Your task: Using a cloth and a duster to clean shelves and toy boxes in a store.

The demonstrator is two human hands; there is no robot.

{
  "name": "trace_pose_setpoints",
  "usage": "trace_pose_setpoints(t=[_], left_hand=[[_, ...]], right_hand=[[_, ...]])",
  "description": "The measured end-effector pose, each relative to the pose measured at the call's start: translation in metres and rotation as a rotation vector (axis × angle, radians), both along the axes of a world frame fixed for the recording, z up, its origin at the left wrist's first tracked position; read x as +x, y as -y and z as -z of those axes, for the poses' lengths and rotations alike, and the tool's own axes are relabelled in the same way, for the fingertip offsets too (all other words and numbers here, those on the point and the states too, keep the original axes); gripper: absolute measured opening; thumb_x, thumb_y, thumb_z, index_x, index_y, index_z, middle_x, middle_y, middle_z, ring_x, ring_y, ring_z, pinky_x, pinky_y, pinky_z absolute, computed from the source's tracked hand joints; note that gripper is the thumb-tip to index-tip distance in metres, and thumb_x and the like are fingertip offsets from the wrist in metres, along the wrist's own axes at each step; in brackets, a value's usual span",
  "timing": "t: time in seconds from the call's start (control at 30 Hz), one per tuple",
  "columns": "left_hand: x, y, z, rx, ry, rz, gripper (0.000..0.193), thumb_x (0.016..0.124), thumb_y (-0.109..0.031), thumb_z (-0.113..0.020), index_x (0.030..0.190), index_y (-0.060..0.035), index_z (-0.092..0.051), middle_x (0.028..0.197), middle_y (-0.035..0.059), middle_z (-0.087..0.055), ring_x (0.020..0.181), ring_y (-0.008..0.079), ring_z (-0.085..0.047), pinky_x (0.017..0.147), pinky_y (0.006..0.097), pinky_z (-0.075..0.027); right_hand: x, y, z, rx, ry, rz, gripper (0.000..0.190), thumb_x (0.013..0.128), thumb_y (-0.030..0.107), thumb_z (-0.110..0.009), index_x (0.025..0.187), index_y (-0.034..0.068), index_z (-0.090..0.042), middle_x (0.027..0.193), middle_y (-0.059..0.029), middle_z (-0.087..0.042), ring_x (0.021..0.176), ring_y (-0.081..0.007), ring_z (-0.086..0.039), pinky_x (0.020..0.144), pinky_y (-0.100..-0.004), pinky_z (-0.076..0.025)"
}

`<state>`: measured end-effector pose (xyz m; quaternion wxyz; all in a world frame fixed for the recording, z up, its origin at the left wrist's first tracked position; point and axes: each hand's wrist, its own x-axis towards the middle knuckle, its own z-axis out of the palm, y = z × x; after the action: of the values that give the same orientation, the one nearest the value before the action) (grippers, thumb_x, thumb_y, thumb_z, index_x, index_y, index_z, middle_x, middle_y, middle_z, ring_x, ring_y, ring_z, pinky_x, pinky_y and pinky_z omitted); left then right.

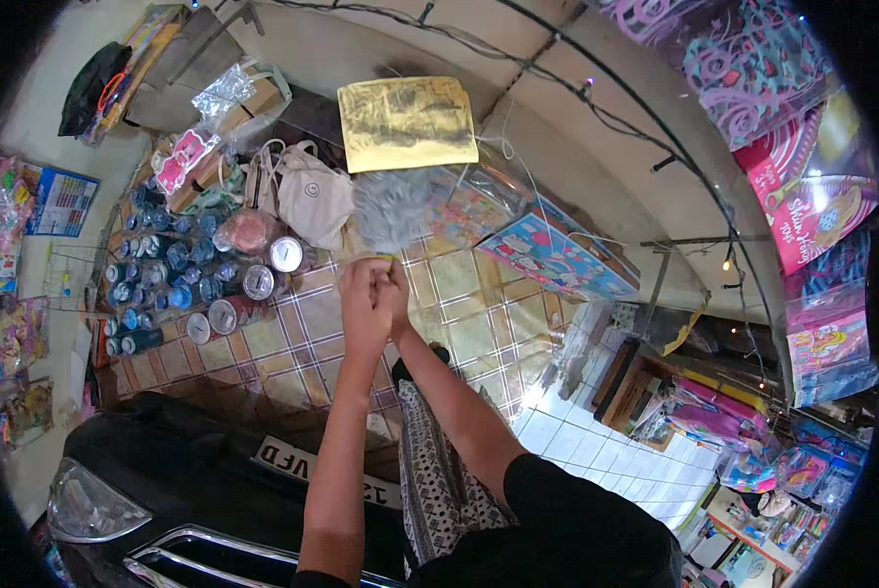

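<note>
My left hand (360,288) and my right hand (396,292) are pressed together in front of me, fingers curled. A small yellow-green object (390,262) pokes out at the fingertips of my right hand, which grips it. My fingers cover most of it, and whether my left hand also holds it is hidden. Just past my hands is a crumpled grey translucent plastic sheet or bag (391,209); contact with it cannot be made out. Above that hangs a yellow sheet (410,125) with dark smudges.
Several tin cans (258,282) and blue-capped containers (180,295) stand at left, beside a white canvas bag (313,192). A black car's front (189,470) is close below. Boxed cartoon goods (557,253) lean on the right wall. String-light cable (616,81) runs overhead.
</note>
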<state>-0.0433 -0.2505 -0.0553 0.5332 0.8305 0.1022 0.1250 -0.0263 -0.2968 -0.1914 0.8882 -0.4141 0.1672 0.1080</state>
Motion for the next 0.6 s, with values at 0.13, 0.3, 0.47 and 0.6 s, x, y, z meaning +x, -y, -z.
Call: trace_pose_setpoints(t=[0.13, 0.3, 0.47, 0.6], left_hand=[[-0.021, -0.009, 0.014, 0.025, -0.060, -0.028, 0.018, 0.077, -0.002, -0.049, 0.094, -0.0055, -0.053, 0.096, 0.0098, -0.052, 0.092, 0.0236, -0.048, 0.079, 0.0325, -0.037], [-0.031, -0.011, 0.012, 0.025, -0.107, -0.014, 0.019, 0.078, -0.002, -0.049, 0.095, -0.0066, -0.053, 0.098, 0.0085, -0.051, 0.093, 0.0224, -0.047, 0.079, 0.0315, -0.037], [-0.041, -0.019, 0.016, -0.003, -0.169, -0.013, 0.019, 0.078, -0.001, -0.048, 0.095, -0.0064, -0.053, 0.099, 0.0085, -0.050, 0.094, 0.0224, -0.047, 0.079, 0.0307, -0.037], [-0.044, -0.020, 0.013, -0.008, -0.122, -0.032, 0.020, 0.073, 0.003, -0.049, 0.092, -0.0022, -0.052, 0.092, 0.0141, -0.051, 0.092, 0.0311, -0.048, 0.084, 0.0364, -0.035]], right_hand=[[0.022, -0.012, -0.014, -0.045, -0.017, -0.014, 0.009, 0.087, 0.015, -0.049, 0.083, 0.007, -0.045, 0.065, 0.0018, -0.045, 0.051, -0.0038, -0.039, 0.043, -0.0180, -0.033], [0.035, -0.011, -0.010, -0.122, -0.034, 0.110, 0.017, 0.087, 0.020, -0.050, 0.079, 0.006, -0.043, 0.060, 0.0007, -0.043, 0.044, -0.0056, -0.037, 0.038, -0.0195, -0.030], [0.018, -0.017, -0.018, -0.020, -0.102, 0.253, 0.016, 0.087, 0.020, -0.049, 0.082, 0.008, -0.041, 0.060, 0.0001, -0.041, 0.044, -0.0057, -0.034, 0.038, -0.0194, -0.028], [0.018, -0.018, -0.019, -0.034, -0.103, 0.292, 0.012, 0.088, 0.017, -0.048, 0.084, 0.008, -0.041, 0.060, 0.0003, -0.040, 0.044, -0.0055, -0.033, 0.038, -0.0193, -0.028]])
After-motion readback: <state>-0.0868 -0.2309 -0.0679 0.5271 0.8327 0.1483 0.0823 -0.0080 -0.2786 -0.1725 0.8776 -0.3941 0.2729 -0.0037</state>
